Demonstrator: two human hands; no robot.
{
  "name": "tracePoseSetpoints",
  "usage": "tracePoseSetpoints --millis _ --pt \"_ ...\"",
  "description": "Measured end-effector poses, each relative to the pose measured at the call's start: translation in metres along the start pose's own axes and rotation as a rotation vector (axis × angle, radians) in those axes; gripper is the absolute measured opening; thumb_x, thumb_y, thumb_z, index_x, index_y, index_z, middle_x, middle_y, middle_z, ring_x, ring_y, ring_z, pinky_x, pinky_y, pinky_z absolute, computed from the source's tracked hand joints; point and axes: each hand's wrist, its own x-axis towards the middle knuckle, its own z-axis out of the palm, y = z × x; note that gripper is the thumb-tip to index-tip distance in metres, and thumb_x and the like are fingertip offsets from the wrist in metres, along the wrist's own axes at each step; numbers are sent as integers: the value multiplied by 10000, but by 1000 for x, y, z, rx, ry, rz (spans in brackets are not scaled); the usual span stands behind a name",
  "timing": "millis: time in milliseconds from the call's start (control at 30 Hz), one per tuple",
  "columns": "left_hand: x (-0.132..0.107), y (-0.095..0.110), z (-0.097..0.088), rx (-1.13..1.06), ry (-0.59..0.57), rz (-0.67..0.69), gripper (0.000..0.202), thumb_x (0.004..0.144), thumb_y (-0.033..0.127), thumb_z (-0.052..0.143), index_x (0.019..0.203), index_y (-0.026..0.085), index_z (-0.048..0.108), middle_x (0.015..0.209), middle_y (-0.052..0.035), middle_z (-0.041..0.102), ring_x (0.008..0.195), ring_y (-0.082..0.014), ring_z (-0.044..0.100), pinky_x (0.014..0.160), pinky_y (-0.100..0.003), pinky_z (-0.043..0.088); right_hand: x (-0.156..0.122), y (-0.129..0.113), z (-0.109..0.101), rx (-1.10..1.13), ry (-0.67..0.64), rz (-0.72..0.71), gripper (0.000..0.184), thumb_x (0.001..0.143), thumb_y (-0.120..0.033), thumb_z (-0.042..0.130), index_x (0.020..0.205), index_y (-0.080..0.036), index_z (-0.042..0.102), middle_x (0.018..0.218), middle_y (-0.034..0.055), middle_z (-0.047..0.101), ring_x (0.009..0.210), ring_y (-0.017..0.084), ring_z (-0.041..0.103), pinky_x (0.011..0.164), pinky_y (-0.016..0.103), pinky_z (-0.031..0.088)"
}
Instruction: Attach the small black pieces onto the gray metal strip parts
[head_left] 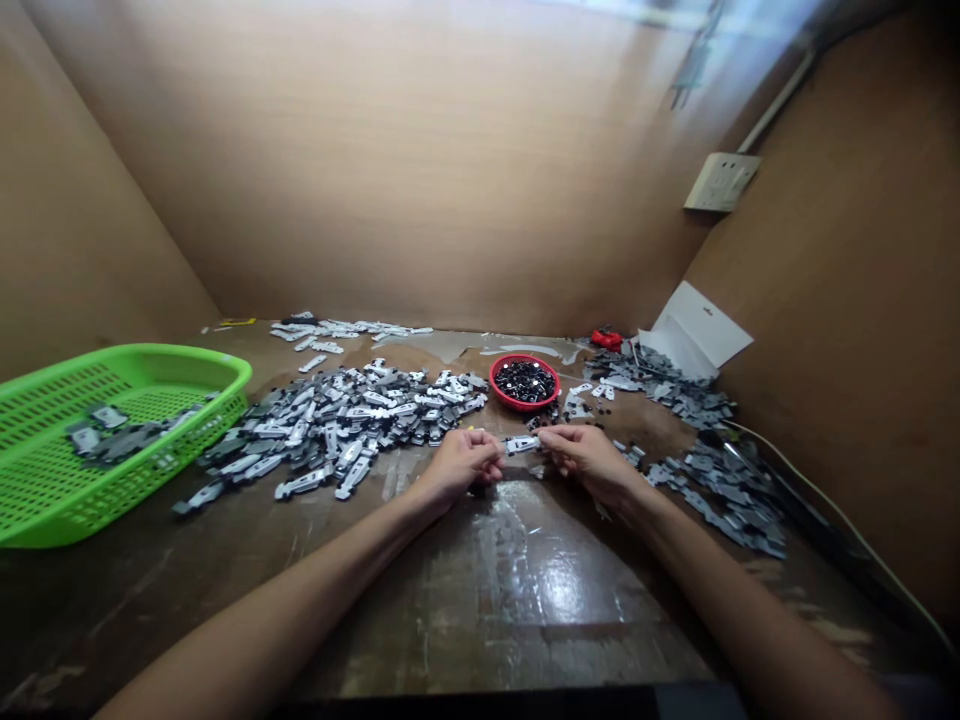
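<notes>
Both of my hands meet over the middle of the worn brown table. My left hand and my right hand are closed in pinches on the two ends of one small grey flat metal piece, held just above the tabletop. Right behind the hands stands a red bowl filled with tiny black parts. A broad heap of grey metal pieces lies to the left of my left hand.
A green perforated basket with a few grey pieces sits at the left edge. More grey pieces lie along the right. A white card, a wall socket and a cable are on the right. Brown walls enclose the table.
</notes>
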Motion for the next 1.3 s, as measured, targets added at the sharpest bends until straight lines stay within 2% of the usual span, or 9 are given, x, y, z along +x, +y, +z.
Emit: tracePoseSetpoints --millis 133,400,533,633,733,867,933,1067,1300 --pt "1 -2 -1 0 0 14 180 691 284 616 695 111 568 610 -32 619 467 -61 540 430 -139 365 0 1 -2 -26 -73 80 368 650 -458 689 739 -105 638 656 27 597 472 53 399 407 181 277" --pt "-1 1 1 37 13 -20 170 690 275 609 678 116 549 608 -45 625 473 -89 576 435 -159 403 2 5 4 -240 -3 -116 380 737 -492 584 590 -155 488 426 -62 409 369 50 307 379 196 198" --pt "-1 3 5 27 42 -16 202 687 299 632 689 125 529 597 -34 611 466 -96 578 430 -167 418 0 4 6 -202 -10 -157 361 733 -474 592 599 -161 472 440 -69 380 383 50 283 386 199 189" --pt "-2 2 7 6 70 12 288 671 370 668 767 132 537 636 -33 613 495 -121 602 447 -202 456 -4 2 9 -176 -32 -195 342 745 -451 591 612 -162 465 457 -70 372 397 48 276 393 195 189" --pt "-3 0 7 -18 6 16 356 657 403 690 845 124 574 711 -59 640 580 -145 637 513 -227 491 -6 2 13 -214 -77 -195 340 755 -450 582 616 -157 479 464 -64 387 395 48 293 390 190 204" --pt "-3 -3 4 -30 -80 19 357 659 404 696 820 94 626 705 -80 659 625 -138 639 568 -211 493 -4 5 14 -244 -128 -113 372 785 -483 527 638 -142 538 467 -44 436 387 54 350 381 183 265" --pt "-2 -3 2 -56 -66 13 357 660 399 698 826 92 629 726 -85 666 636 -138 641 563 -202 488 -3 5 14 -224 -132 -96 372 792 -493 511 705 -138 579 511 -29 483 405 59 387 391 183 313" --pt "-2 -3 2 -78 -54 24 372 682 407 680 868 89 625 755 -99 675 660 -138 647 578 -196 484 -4 5 15 -265 -121 -106 348 695 -453 641 873 -156 605 680 -4 585 446 60 448 405 181 360" --pt "-1 -7 3 -30 -95 41 375 688 411 674 883 94 623 743 -104 678 691 -153 653 596 -205 485 -5 10 21 -285 -103 -129 273 711 -409 624 740 -142 571 544 -29 541 421 61 447 413 174 360"
